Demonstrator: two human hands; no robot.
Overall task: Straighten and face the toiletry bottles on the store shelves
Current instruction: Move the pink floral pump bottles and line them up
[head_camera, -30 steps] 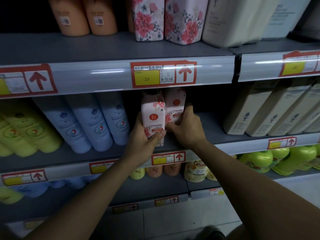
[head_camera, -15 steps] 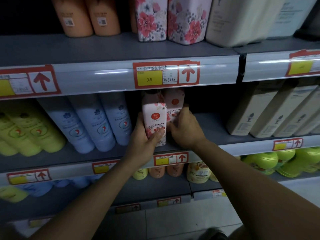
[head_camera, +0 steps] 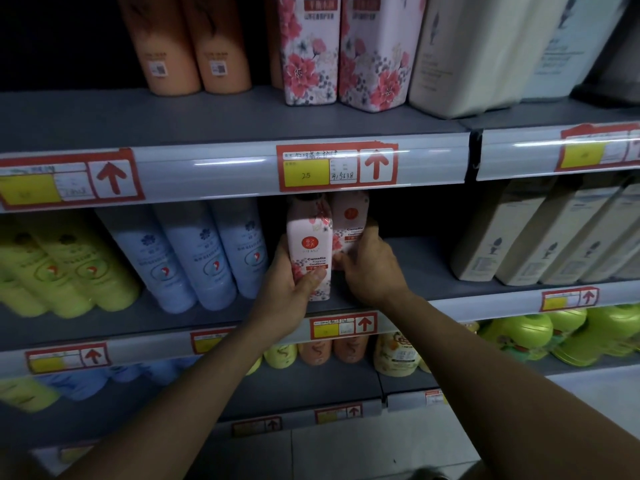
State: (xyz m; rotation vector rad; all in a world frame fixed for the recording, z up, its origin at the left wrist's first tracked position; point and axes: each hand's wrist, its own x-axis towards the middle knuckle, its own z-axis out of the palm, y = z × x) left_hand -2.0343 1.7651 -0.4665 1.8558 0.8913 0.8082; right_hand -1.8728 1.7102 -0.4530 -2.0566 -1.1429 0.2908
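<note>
Head view, hands (head_camera: 289, 289) (head_camera: 372, 268) gripping boxy floral bottles (head_camera: 309, 244)

Front pink bottle (head_camera: 309, 249): showing "Camellia Fragrance Conditioner".
Rear pink bottle (head_camera: 349, 225), just behind it: showing "Camellia".
Price tag (head_camera: 336, 167), directly above them: displaying "25", "915638" and a red arrow.

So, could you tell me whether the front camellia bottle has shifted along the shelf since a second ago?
No, not noticeably: the front camellia bottle sits above the same price tag, its gap to the blue bottles about unchanged.
</note>
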